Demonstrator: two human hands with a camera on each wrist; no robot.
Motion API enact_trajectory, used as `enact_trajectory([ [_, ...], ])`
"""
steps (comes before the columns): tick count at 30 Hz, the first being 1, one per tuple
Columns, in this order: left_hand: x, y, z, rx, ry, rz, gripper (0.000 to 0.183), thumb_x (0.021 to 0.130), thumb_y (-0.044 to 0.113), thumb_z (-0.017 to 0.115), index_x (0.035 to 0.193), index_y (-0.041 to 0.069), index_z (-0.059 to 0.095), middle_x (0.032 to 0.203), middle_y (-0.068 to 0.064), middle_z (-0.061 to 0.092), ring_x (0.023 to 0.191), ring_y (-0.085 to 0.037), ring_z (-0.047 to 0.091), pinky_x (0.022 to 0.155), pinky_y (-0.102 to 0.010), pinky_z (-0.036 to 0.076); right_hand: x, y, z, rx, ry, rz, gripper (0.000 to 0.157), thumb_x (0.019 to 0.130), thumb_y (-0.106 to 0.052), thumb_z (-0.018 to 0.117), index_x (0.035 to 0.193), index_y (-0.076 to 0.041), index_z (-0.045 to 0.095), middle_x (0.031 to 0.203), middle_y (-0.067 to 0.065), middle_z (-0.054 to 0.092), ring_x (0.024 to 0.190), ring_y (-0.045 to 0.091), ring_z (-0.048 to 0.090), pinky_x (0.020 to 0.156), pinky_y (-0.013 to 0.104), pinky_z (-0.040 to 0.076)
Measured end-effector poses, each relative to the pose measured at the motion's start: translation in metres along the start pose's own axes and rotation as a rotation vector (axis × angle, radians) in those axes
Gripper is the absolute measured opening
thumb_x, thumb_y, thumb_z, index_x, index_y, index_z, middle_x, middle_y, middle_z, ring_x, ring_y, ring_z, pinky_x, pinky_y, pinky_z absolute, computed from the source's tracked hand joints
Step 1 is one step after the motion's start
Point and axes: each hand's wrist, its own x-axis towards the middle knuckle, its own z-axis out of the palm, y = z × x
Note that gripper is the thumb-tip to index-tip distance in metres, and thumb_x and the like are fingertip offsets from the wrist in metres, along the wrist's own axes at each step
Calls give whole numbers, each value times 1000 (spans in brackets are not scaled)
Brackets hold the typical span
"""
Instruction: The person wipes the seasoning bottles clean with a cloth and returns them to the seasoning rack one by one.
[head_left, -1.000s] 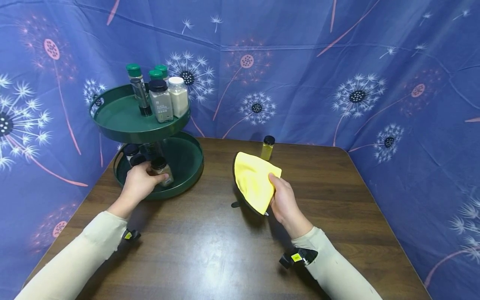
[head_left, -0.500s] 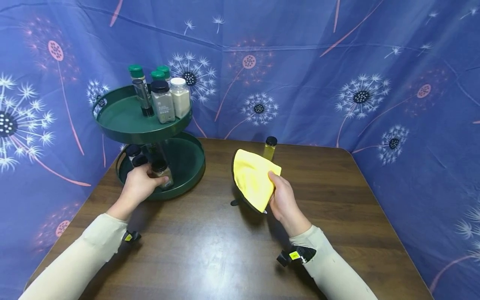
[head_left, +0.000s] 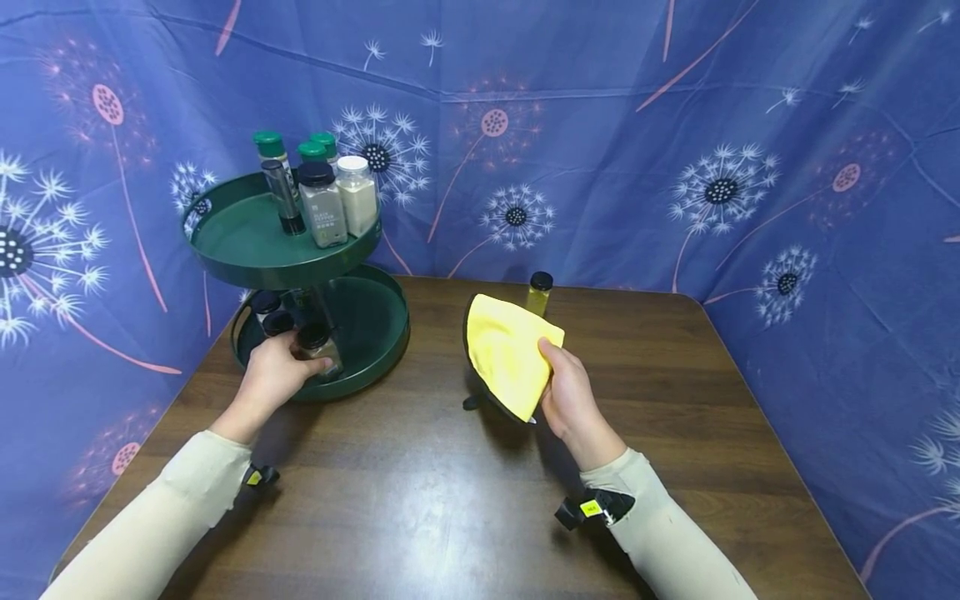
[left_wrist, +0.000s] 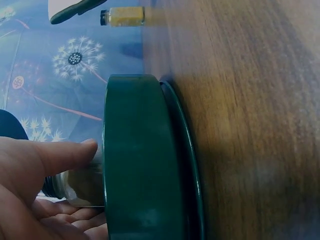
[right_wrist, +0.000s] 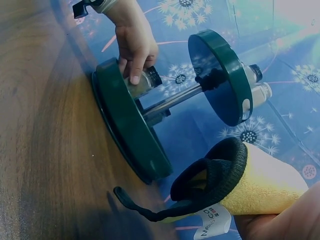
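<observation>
At the lower tray of a green two-tier stand, my left hand (head_left: 273, 371) grips a clear spice jar (right_wrist: 140, 86) with a black cap. My thumb lies along one side of the jar in the left wrist view, with fingers on the other. The jar stands inside the rim of the lower tray (head_left: 378, 312), which hides its base in both wrist views. My right hand (head_left: 573, 408) holds a folded yellow cloth (head_left: 506, 354) above the table, thumb on top. Its black edging, hanging loop and white label (right_wrist: 215, 222) show in the right wrist view.
Other black-capped jars (head_left: 278, 322) stand beside my left fingers. The upper tray (head_left: 232, 233) carries several spice bottles, including a white-capped jar (head_left: 357, 196). A yellow bottle with a black cap (head_left: 538, 293) stands behind the cloth on the wooden table (head_left: 420, 500).
My left hand and the jar have shifted slightly down within the lower tray. My right hand stays almost still with the cloth. The head view sways a little.
</observation>
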Motion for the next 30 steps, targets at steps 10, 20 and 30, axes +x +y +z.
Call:
enact_trajectory([
  [10,-4,15,-14,38,-48,-33,56,89,39,79,121,-4,64,110,-26,72,97,-39,67,77,-52,52,0,1,-1,-2,-5,-1,35,109,-20,46,133,4,49,103,2,69,96,12,68,85,28,56],
  [20,-14,70,-27,29,137,74,60,97,36,70,138,-5,55,135,-28,61,124,-47,56,99,-64,45,3,-4,-7,-21,8,-11,34,109,-22,46,133,2,50,108,1,68,99,13,68,88,28,56],
  [30,7,122,16,-196,-17,230,48,96,34,73,136,10,61,134,-10,66,124,-27,63,103,-50,50,2,-9,-4,-17,14,-13,39,109,-24,47,137,3,49,110,3,68,101,14,68,89,28,56],
])
